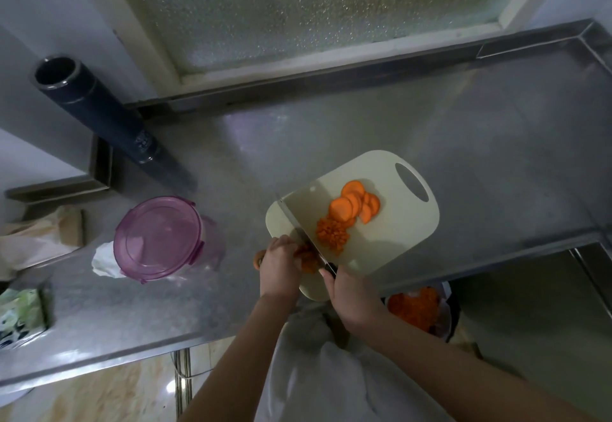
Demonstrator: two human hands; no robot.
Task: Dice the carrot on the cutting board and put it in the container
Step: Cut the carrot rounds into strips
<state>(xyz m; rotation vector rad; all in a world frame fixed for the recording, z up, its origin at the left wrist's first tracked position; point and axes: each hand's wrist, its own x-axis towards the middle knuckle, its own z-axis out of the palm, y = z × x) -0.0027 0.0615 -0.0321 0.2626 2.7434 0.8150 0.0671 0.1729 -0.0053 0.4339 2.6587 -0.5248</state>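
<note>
A cream cutting board [402, 223] lies on the steel counter. On it sit several round carrot slices [356, 204] and a pile of diced carrot [332, 235]. My right hand [352, 297] grips the dark handle of a broad knife [303, 219], whose blade runs across the board's left side. My left hand [278, 266] holds a small stack of carrot pieces [309, 261] against the blade at the board's near corner. A purple-lidded round container [159, 236] stands closed to the left of the board.
A dark cylinder [96, 107] leans at the back left. White crumpled paper [102, 259] lies beside the container, with a bag [39, 239] and a green packet [20, 315] at the far left. Below the counter's front edge, a bin [419, 309] holds orange scraps.
</note>
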